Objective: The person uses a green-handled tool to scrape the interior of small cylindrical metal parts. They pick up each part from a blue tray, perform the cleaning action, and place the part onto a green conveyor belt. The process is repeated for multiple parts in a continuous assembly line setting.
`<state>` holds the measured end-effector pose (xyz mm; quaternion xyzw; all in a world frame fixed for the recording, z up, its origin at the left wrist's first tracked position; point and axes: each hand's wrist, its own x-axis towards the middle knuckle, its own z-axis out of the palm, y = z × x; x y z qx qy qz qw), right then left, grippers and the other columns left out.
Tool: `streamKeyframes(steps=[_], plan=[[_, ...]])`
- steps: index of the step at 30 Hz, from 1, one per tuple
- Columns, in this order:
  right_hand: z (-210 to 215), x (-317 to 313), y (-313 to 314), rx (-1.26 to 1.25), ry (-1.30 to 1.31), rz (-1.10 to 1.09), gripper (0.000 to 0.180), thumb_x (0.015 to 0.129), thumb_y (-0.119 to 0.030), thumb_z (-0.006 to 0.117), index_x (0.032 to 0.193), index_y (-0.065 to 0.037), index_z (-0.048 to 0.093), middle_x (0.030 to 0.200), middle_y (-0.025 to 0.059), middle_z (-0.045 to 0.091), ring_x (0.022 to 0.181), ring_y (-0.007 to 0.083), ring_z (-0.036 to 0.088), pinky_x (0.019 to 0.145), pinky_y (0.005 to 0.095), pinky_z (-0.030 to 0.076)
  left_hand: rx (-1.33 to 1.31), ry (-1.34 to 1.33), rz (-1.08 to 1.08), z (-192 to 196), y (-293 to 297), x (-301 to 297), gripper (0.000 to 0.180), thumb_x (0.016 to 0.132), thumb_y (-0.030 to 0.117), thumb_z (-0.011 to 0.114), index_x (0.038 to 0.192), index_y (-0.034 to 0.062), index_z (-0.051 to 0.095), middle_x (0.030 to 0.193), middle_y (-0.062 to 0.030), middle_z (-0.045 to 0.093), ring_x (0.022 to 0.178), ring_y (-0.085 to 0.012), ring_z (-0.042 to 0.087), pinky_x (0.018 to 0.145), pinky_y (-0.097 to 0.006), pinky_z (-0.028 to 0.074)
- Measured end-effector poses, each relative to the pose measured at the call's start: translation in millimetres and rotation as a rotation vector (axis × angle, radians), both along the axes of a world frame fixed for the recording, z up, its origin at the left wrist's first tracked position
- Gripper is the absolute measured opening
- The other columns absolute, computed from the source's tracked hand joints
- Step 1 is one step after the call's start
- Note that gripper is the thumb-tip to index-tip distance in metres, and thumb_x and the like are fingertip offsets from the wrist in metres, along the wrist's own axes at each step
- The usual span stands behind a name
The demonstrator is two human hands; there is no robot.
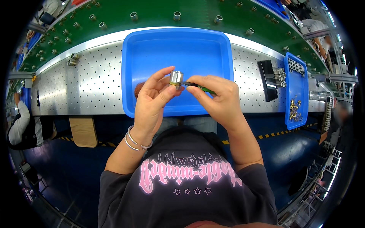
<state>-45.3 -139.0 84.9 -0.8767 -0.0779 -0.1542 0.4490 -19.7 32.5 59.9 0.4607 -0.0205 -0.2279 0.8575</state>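
Over the big blue bin [178, 47], two bare hands are busy with one small shiny metal tube [176, 76]. The left hand [151, 99] has the tube pinched between its thumb and fingers, holding it up off the bin floor. The tube has a yellowish edge at the bottom. The right hand [221, 94] is closed around a thin tool [208, 90] with a green handle and a dark front end. The tip points at the low edge of the tube and seems to touch it, but it is too small to be sure.

I think the step in hand is working on that low edge with the tool. The next move seems to call for a steady left hand and small, gentle pushes from the right. The tube might need a little turn so the tip can get at another spot. If the tip slips, it could poke the left fingers, which are very close.

Behind the left hand, something round and brown [138, 90] sits in the bin. On the silver counter [100, 76], two more tubes [72, 62] stand off to the left. To the right are a black stand [267, 80] and a blue tray [297, 86] with rings and goldish bits. More tubes dot the green belt past the bin.
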Motion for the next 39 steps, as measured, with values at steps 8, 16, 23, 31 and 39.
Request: streamKeyframes(steps=[8, 16, 23, 31, 39], plan=[[5, 7, 8, 0.103, 0.301, 0.048, 0.022, 0.074, -0.018, 0.070, 0.091, -0.006, 0.062, 0.072, 0.0075, 0.062, 0.061, 0.0210, 0.059, 0.054, 0.0292, 0.045, -0.063, 0.103, 0.000, 1, -1, 3, 0.042, 0.088, 0.007, 0.056, 0.128, 0.0032, 0.044, 0.107, -0.0105, 0.057, 0.098, -0.0168, 0.057, 0.087, -0.029, 0.048], [0, 11, 7, 0.135, 0.181, 0.108, 0.013, 0.075, -0.011, 0.066, 0.083, -0.003, 0.060, 0.078, 0.0089, 0.059, 0.067, 0.0241, 0.058, 0.058, 0.0303, 0.044, -0.024, 0.066, -0.042, -6, 3, 4, 0.042, 0.091, 0.012, 0.053, 0.130, 0.0030, 0.041, 0.108, -0.0079, 0.057, 0.098, -0.0145, 0.057, 0.087, -0.027, 0.048], [-10, 12, 4, 0.116, -0.043, 0.076, 0.017, 0.071, -0.008, 0.068, 0.085, -0.003, 0.059, 0.084, 0.0087, 0.059, 0.072, 0.0254, 0.059, 0.060, 0.0307, 0.047, -0.030, 0.090, -0.028, -4, -1, 6, 0.040, 0.092, 0.011, 0.050, 0.130, 0.0020, 0.042, 0.110, -0.0069, 0.056, 0.098, -0.0140, 0.057, 0.087, -0.027, 0.048], [-9, 11, 6, 0.041, 0.047, 0.150, 0.020, 0.070, -0.003, 0.064, 0.089, -0.004, 0.057, 0.090, 0.0087, 0.059, 0.076, 0.0269, 0.060, 0.062, 0.0314, 0.048, -0.002, 0.034, -0.024, -8, 1, 5, 0.041, 0.089, 0.008, 0.054, 0.128, 0.0023, 0.044, 0.111, -0.0069, 0.055, 0.099, -0.0140, 0.056, 0.086, -0.027, 0.048], [-3, 9, -1, 0.097, 0.093, 0.103, 0.020, 0.071, 0.002, 0.059, 0.090, -0.003, 0.055, 0.088, 0.0094, 0.059, 0.076, 0.0268, 0.060, 0.063, 0.0315, 0.047, -0.085, 0.107, -0.063, -7, -2, 7, 0.040, 0.090, 0.010, 0.052, 0.128, 0.0019, 0.043, 0.108, -0.0093, 0.058, 0.095, -0.0161, 0.060, 0.085, -0.027, 0.050]])
